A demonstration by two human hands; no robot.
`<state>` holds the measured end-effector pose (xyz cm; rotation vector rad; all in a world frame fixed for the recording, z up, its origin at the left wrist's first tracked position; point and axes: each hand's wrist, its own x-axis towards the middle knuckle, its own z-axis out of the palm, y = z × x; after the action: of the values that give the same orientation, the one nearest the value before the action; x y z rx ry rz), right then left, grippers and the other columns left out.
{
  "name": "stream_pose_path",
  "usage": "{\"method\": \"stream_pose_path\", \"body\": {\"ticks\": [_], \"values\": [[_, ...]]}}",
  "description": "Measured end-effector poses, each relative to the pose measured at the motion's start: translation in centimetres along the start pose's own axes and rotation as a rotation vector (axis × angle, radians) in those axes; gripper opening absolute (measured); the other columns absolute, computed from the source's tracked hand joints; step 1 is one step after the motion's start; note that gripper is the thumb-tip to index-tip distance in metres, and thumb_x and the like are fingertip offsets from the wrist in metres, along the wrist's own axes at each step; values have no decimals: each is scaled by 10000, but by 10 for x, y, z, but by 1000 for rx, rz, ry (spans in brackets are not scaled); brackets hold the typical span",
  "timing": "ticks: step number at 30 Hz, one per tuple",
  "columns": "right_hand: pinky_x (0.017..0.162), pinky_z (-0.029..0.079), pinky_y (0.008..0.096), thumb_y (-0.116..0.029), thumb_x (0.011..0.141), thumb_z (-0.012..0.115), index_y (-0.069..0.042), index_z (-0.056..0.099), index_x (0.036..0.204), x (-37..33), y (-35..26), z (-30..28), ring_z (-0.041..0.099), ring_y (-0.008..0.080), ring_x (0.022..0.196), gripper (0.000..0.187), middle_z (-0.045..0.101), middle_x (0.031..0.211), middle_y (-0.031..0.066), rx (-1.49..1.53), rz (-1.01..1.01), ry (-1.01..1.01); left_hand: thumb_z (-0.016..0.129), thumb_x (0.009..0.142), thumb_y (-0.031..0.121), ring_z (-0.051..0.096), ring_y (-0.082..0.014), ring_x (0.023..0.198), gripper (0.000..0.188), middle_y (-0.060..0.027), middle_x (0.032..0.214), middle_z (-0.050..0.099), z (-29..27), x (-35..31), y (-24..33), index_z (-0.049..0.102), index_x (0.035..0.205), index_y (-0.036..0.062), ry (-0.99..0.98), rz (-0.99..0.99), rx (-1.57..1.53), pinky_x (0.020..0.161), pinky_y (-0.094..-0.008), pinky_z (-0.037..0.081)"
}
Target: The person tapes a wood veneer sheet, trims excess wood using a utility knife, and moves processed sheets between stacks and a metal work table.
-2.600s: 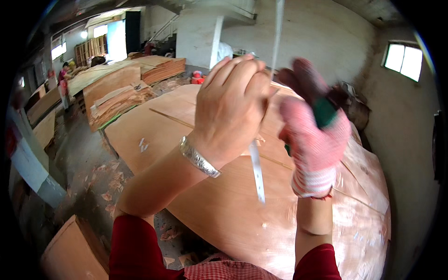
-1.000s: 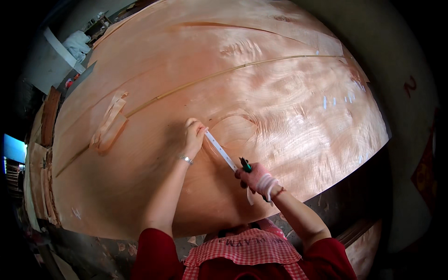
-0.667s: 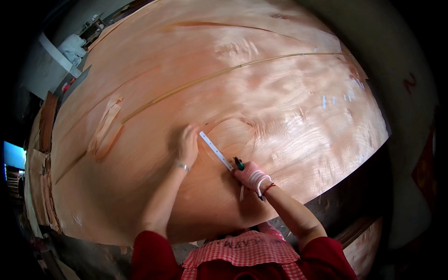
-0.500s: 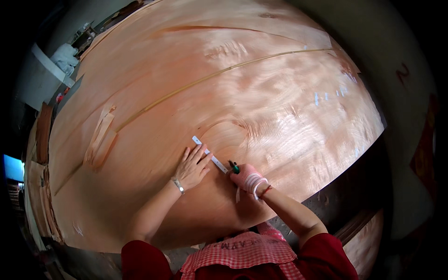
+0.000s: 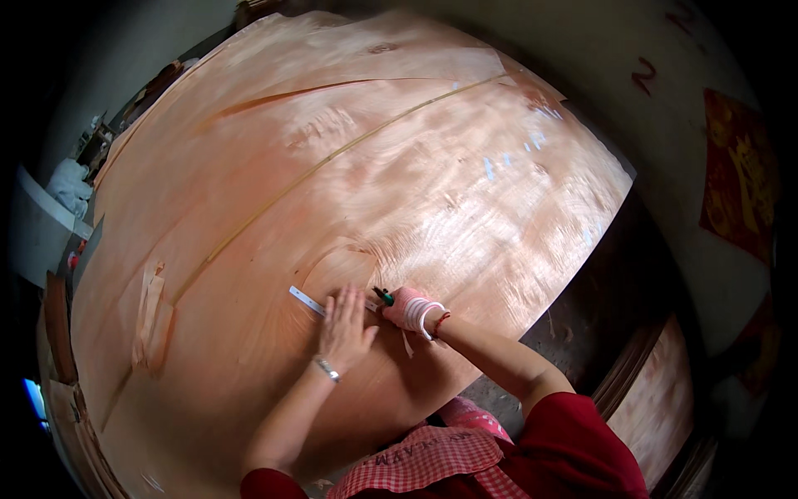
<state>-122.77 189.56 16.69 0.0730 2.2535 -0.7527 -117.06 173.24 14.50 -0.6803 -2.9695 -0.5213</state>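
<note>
A wide sheet of pinkish-tan wood veneer (image 5: 249,349) lies before me. On it sits a short white strip of tape with small dots (image 5: 307,300). My left hand (image 5: 343,334), bare with a silver watch at the wrist, lies flat across the strip, fingers stretched out and covering its middle. At the strip's right end, my right hand (image 5: 409,311), in a pink-and-white knit glove, is closed round a small green-and-black tool (image 5: 385,297). The tool's exact kind is hidden by the fingers. A thin, pale tail (image 5: 407,344) hangs below that hand.
A long thin bamboo stick (image 5: 291,185) lies across the veneer. Loose veneer scraps (image 5: 150,320) rest at the left. Small light-blue marks (image 5: 489,168) dot the right side. More stacked sheets (image 5: 657,416) stand at the lower right, by a pale wall (image 5: 665,125).
My left hand has slid along the strip towards my right hand, its fingers closer together. My right hand keeps its grip on the tool by the strip's end. The whole view has shifted.
</note>
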Motion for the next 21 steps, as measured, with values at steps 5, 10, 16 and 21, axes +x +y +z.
{"method": "stream_pose_path", "body": {"ticks": [5,10,16,21], "values": [[670,479,382,-308,765,535,-76,636,872,-36,-6,-7,618,282,725,275,628,765,149,-87,-85,-53,554,766,348,133,-335,1307,743,-223,1385,184,21,-4,-2,239,1296,-67,-99,-39,13,1061,-450,109],[727,477,415,-244,749,552,-76,652,861,-12,0,-39,590,354,851,225,613,894,180,-465,-144,172,600,738,352,127,-336,1308,774,-229,1384,177,18,0,3,256,1290,-68,-138,-27,23,1061,-444,120],[475,442,318,-257,754,597,-46,605,683,14,-3,-57,542,186,507,222,560,569,69,334,-75,22,621,727,304,263,-351,1233,626,-236,1292,320,14,4,-5,411,1176,-80,-12,18,-29,1024,-437,231],[397,402,316,-234,761,591,-23,581,662,51,-1,-44,486,149,432,233,519,526,60,308,-83,102,603,736,200,261,-362,1229,543,-242,1274,336,6,34,-11,416,1169,-70,-158,-145,-318,1021,-419,245]]}}
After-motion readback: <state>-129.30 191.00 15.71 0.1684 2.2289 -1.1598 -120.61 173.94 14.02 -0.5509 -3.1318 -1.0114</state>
